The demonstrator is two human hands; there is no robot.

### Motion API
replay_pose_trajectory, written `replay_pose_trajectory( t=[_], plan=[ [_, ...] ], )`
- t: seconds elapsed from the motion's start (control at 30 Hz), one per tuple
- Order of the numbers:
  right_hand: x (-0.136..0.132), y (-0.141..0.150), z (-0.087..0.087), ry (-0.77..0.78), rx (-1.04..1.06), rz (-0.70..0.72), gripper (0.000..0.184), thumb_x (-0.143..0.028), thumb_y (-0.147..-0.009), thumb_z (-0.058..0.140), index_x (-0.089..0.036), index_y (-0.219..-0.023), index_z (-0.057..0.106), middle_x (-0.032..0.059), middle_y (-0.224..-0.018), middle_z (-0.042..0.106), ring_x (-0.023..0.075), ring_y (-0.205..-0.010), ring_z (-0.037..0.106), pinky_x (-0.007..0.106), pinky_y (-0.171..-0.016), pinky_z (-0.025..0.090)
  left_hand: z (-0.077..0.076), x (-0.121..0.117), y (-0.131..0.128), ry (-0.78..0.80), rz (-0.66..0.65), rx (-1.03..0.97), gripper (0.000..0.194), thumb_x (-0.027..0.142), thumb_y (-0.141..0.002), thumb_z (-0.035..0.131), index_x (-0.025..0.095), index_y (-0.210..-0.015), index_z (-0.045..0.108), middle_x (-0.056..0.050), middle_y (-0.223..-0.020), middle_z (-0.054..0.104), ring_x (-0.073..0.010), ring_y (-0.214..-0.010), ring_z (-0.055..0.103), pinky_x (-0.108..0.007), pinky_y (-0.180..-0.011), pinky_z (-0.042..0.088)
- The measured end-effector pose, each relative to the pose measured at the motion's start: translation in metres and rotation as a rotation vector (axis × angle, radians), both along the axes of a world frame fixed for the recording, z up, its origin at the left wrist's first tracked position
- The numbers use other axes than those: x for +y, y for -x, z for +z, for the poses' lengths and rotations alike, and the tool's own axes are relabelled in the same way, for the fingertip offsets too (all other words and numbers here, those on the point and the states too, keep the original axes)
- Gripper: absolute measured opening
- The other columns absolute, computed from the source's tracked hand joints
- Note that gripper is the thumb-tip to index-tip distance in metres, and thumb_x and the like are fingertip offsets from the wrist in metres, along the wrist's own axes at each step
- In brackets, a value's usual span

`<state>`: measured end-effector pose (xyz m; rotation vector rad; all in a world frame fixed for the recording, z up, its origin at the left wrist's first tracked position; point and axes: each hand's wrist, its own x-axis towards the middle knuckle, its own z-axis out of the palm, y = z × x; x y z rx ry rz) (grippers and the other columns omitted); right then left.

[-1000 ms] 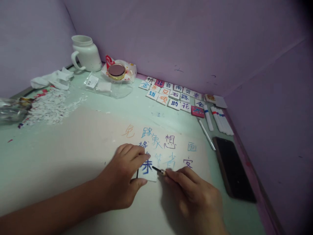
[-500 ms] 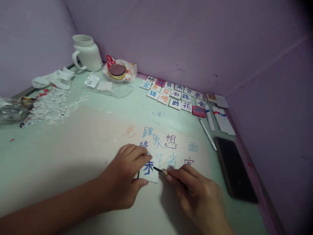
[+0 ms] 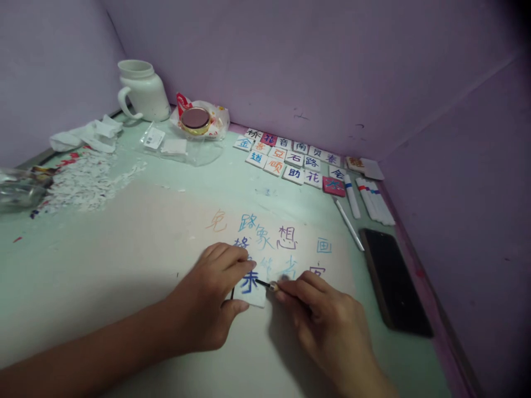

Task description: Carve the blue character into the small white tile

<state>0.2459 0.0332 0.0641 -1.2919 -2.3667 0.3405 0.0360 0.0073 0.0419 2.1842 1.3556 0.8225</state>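
A white square block (image 3: 254, 300) with a dark blue character lies on the drawing sheet, partly covered by my fingers. My left hand (image 3: 211, 296) pins it from the left, fingers along its upper edge and thumb at its lower edge. In my right hand (image 3: 321, 315) is a slim carving tool (image 3: 265, 284), pinched between thumb and fingers. Its thin dark tip meets the right side of the blue character. Handwritten characters in several colours surround the block on the sheet (image 3: 166, 243).
White shavings (image 3: 83, 182) are heaped at left, near a white mug (image 3: 145, 91). Rows of lettered tiles (image 3: 292, 157) lie along the back wall. White markers (image 3: 375, 202), a slim white pen (image 3: 348, 224) and a phone (image 3: 396, 282) lie at right. A round tin (image 3: 196, 119) stands behind.
The view has shifted slightly, so everything sits a little further left and up. My left hand keeps its hold on the block, and the tool's tip stays at the blue character.
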Motion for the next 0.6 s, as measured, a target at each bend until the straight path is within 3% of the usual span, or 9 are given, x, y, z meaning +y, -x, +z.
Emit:
replay_pose_trajectory(
  t=[0.23, 0.43, 0.6],
  plan=[
    [-0.017, 0.004, -0.015, -0.068, 0.158, -0.046, 0.02, -0.019, -0.09, 0.052, -0.018, -0.091, 0.072, 0.0003, -0.067, 0.066, 0.0102, -0.048, 0.062, 0.019, -0.044, 0.043, -0.004, -0.001, 0.001, -0.019, 0.02, -0.004, 0.047, 0.008, -0.073, 0.058, 0.016, -0.118, 0.052, -0.012, -0.114, 0.055, -0.0285, -0.105, 0.051, -0.048, -0.092, 0.045],
    [-0.014, 0.002, -0.016, 0.144, 0.421, -0.029, 0.014, -0.017, -0.088, 0.057, -0.017, -0.09, 0.071, 0.0009, -0.07, 0.066, 0.01, -0.056, 0.063, 0.018, -0.05, 0.048, -0.004, -0.002, 0.002, -0.017, 0.02, -0.016, 0.047, 0.01, -0.073, 0.058, 0.017, -0.119, 0.052, -0.012, -0.113, 0.055, -0.0283, -0.105, 0.051, -0.047, -0.091, 0.045],
    [-0.015, -0.009, -0.012, 0.131, 0.302, -0.052, 0.014, -0.019, -0.088, 0.057, -0.021, -0.092, 0.071, 0.0004, -0.072, 0.066, 0.01, -0.053, 0.061, 0.02, -0.048, 0.046, -0.003, -0.002, 0.001, -0.008, 0.022, 0.007, 0.046, 0.01, -0.073, 0.058, 0.016, -0.119, 0.052, -0.012, -0.114, 0.055, -0.0285, -0.107, 0.051, -0.047, -0.092, 0.044]
  ],
)
